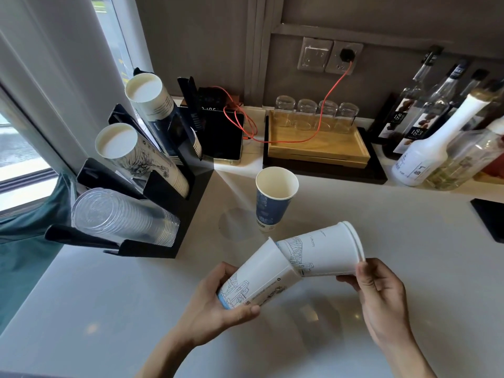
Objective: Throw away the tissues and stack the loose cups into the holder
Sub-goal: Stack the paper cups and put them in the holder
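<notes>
My left hand (218, 309) grips a white paper cup (256, 276) with blue line drawings, its base toward me. My right hand (381, 293) holds a second white printed cup (324, 252) by its rim; that cup's base sits in the mouth of the left one. Both are held above the counter. Just behind them a blue paper cup (272, 200) stands upright and alone. At the left stands the black cup holder (191, 192) with tilted stacks: clear plastic cups (122, 216), white printed cups (136, 156) and blue cups (155, 105). No tissues are in view.
A wooden tray (319, 148) with several upturned glasses sits at the back, beside a dark tablet (221, 137) with a red cable. Syrup bottles (425, 148) crowd the right. A green bag (24, 241) hangs at the left by the window. The pale counter (381, 214) lies under my hands.
</notes>
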